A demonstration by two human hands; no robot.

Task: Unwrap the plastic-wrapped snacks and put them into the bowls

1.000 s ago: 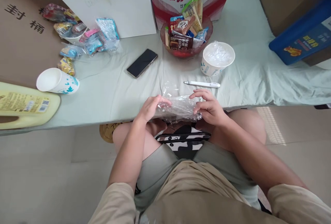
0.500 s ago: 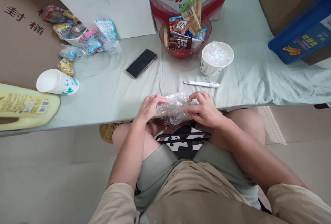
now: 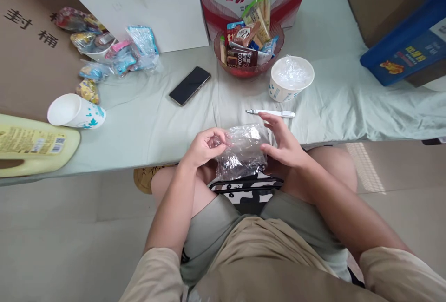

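Left hand (image 3: 204, 146) is curled in pretty snug, fingers (image 3: 215, 132) bent round toward the thumb (image 3: 214, 153) in a sort of pinch. Right hand (image 3: 286, 146) is way looser: its fingers reach forward and inward, and its thumb pokes out toward the other hand's fingers, leaving a wide gap, kinda like a big C. The hands sit apart at about the same height. Wrists (image 3: 188, 161) are just behind the fingers, bare forearms (image 3: 169, 209) fanning out and back from there. Knees (image 3: 337, 167) are bent, one outside each set of fingers.
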